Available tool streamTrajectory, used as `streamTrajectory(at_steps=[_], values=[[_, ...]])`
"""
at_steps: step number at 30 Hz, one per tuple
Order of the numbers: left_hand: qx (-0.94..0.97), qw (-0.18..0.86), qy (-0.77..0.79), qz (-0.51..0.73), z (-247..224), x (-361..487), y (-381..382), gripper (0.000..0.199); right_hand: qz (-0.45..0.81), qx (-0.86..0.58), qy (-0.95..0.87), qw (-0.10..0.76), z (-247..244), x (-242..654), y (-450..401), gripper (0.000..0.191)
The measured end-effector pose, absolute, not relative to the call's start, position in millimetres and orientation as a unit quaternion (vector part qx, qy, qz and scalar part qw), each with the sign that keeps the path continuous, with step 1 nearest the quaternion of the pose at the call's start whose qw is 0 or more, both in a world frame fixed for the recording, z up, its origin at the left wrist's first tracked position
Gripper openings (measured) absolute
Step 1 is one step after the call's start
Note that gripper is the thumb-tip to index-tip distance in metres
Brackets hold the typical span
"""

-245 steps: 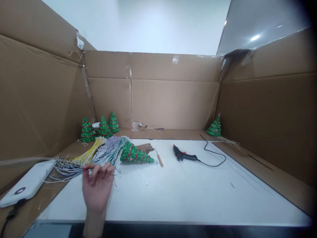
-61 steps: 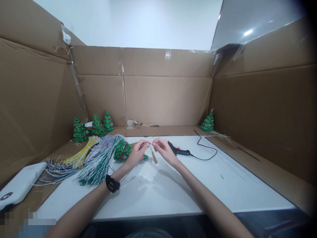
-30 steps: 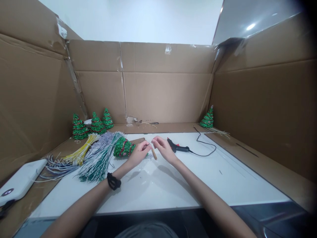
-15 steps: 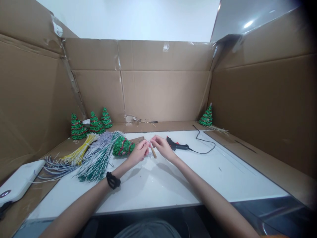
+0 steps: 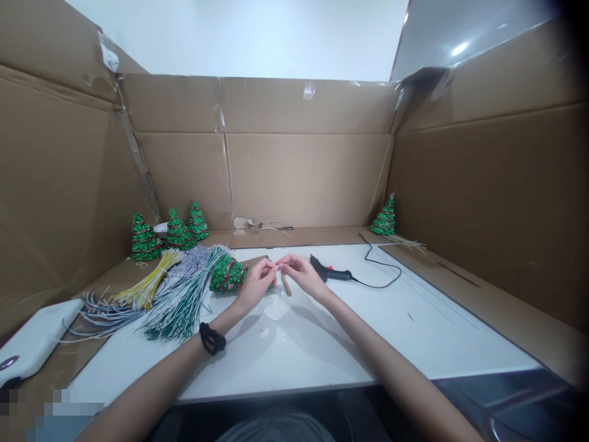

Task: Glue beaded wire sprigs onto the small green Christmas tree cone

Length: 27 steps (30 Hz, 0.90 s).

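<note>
I record a black wristband [image 5: 212,339] on the left wrist, above the near half of the white tabletop [image 5: 285,359]. A white power bank [image 5: 43,336] lies beyond the tabletop's left edge. By that edge I note the green-and-white stem bundle [image 5: 179,310], with the yellow stem bundle [image 5: 154,281] beside it. The left hand [image 5: 256,283] and right hand [image 5: 304,277] meet at the fingertips, both pinched on a tiny pale piece [image 5: 278,268], too small to identify, over the tabletop's middle. Just behind them lies the wooden-handled tool [image 5: 287,286]. The beaded tree [image 5: 225,274] lies on its side, partly hidden by the left hand; the black glue gun [image 5: 338,274] lies to the right. Past the far edge, three upright trees [image 5: 145,238] stand left and one upright tree [image 5: 384,218] right.
</note>
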<state>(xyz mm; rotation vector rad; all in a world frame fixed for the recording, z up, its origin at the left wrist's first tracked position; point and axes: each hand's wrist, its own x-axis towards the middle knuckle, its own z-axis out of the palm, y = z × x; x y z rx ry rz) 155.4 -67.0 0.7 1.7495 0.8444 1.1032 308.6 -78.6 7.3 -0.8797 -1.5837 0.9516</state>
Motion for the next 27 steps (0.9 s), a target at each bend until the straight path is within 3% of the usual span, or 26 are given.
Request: streamTrajectory(at_steps=[8, 15, 17, 23, 27], values=[[0.707, 0.415, 0.357, 0.448, 3, 155, -70, 0.022, 0.315, -0.403, -0.706, 0.490, 11, 311, -83, 0.019], [0.687, 0.443, 0.364, 0.447, 1, 156, -69, 0.019, 0.094, -0.437, -0.756, 0.478, 7, 303, -92, 0.011], [0.671, 0.476, 0.342, 0.454, 2, 157, -70, 0.023, 0.139, -0.431, -0.722, 0.522, 7, 301, -92, 0.014], [0.645, 0.524, 0.287, 0.477, 7, 160, -75, 0.028, 0.467, -0.315, -0.578, 0.590, 6, 290, -94, 0.021], [0.659, 0.541, 0.271, 0.447, 7, 160, -75, 0.027, 0.524, -0.292, -0.517, 0.610, 4, 287, -96, 0.019]])
